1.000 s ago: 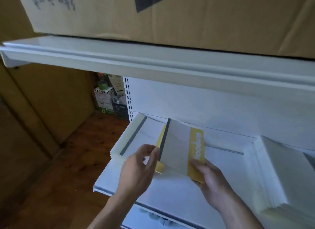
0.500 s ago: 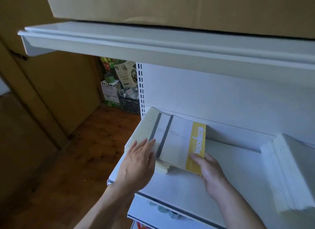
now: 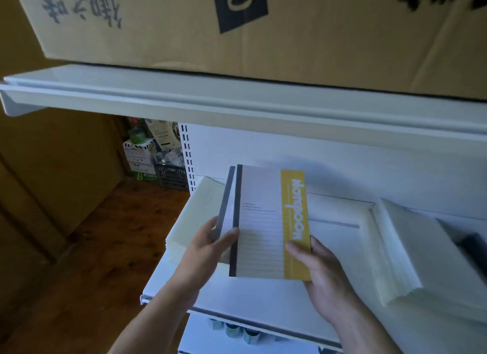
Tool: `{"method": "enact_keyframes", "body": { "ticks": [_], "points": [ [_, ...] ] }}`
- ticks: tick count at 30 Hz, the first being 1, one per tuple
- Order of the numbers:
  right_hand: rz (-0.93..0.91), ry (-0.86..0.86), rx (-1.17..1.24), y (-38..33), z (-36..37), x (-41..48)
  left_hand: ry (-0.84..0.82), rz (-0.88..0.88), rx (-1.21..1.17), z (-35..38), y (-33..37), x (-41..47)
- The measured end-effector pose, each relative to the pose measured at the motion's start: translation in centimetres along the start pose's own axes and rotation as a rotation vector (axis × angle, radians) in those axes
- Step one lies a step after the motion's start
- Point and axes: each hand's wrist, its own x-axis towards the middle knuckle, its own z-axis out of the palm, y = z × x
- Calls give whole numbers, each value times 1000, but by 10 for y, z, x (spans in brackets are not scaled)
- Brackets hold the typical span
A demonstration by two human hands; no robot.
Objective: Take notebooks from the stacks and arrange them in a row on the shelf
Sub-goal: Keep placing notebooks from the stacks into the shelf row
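Both hands hold notebooks just above the shelf (image 3: 263, 295). The right hand (image 3: 320, 272) grips the front notebook (image 3: 263, 227) at its lower right corner, by the yellow band, with the thumb on the cover. The left hand (image 3: 208, 248) pinches the dark spine edge, with a second notebook (image 3: 224, 211) tucked just behind. The front notebook's long axis runs away from the person, tilted up toward the back wall (image 3: 342, 169). One flat stack (image 3: 195, 216) lies left, touching the left hand's side; another stack (image 3: 411, 253) lies right, apart. The bare shelf between them looks like the place for the row. Overhead, a cardboard box (image 3: 263, 24) sits on the upper shelf (image 3: 237, 98); a wooden floor (image 3: 92, 248) lies left.
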Motion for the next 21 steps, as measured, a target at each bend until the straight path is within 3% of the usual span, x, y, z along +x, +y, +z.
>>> {"method": "enact_keyframes", "body": {
  "ticks": [4, 12, 16, 21],
  "points": [
    [-114, 48, -157, -8, -23, -25, -121, -7, -204, 27, 0, -17],
    [-181, 226, -271, -5, -93, -95, -85, 95, -265, 131, -26, -70],
    [-187, 336, -222, -13, -162, -143, -278, 74, -252, 199, -37, -112],
    [-225, 526, -212, -21, -272, -214, -375, 34, -269, 309, -49, -170]
  ]
}}
